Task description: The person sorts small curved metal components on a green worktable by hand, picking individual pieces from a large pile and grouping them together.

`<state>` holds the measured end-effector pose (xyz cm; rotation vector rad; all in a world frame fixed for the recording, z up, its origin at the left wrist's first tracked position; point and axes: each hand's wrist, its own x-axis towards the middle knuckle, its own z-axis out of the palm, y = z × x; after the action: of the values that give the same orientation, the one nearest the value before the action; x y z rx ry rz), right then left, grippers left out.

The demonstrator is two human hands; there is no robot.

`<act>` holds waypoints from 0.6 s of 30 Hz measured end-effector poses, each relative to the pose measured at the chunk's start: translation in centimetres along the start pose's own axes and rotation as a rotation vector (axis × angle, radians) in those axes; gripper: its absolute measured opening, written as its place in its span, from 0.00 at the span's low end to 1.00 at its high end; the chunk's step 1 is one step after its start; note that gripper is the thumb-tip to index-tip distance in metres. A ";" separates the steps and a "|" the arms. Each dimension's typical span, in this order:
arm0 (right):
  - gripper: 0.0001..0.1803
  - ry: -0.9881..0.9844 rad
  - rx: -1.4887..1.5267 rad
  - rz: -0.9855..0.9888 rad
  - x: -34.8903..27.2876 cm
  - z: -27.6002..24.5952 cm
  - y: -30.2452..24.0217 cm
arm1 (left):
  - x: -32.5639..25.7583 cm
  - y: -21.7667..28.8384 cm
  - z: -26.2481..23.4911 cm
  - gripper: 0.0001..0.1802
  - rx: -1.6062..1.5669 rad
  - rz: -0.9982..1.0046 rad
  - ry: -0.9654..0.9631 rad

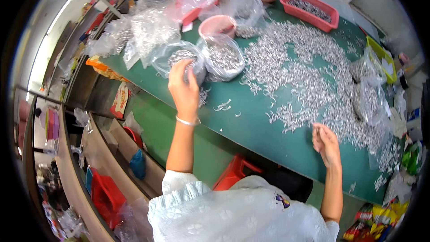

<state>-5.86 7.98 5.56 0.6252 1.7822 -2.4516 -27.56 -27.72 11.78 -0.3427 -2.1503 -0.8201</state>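
Observation:
My left hand [184, 88] reaches over a clear plastic bag [163, 64] that holds small curved silvery metal pieces [182, 55]. Its fingers point down at the bag's mouth with the thumb apart, and I see nothing held between them. Right beside it stands a second clear bag [224, 58] of the same pieces. At the lower edge of a wide spread of loose metal pieces [309, 80], my right hand [327, 146] is closed with its fingers curled and fingertips pinched. Whatever lies in that pinch is too small to make out.
The green table [255, 130] carries it all. Toward the back are a pink basin [217, 25], a pink tray [309, 10] of metal pieces and more filled bags [152, 31]. A yellow-green tray [380, 58] stands at the right. Below are a red stool [235, 172] and wooden shelving [105, 161].

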 end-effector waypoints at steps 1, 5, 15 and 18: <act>0.17 0.002 0.180 -0.011 -0.3 0.8 0.3 | -1.7 1.3 0.3 0.07 -0.138 -0.045 -0.044; 0.19 -0.109 0.218 0.024 -0.9 2.7 1.7 | -9.0 1.5 0.1 0.12 -0.242 -0.211 -0.328; 0.11 0.087 -0.076 -0.113 -2.7 1.6 4.7 | -13.7 -3.1 1.9 0.27 0.056 0.019 -0.676; 0.10 0.094 -0.116 -0.105 -3.3 0.5 4.9 | -14.1 -4.3 2.6 0.24 -0.027 -0.029 -0.651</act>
<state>-1.69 5.26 2.38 0.6639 2.0255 -2.3979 -22.03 -28.90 -2.07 -0.6650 -2.7479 -0.8298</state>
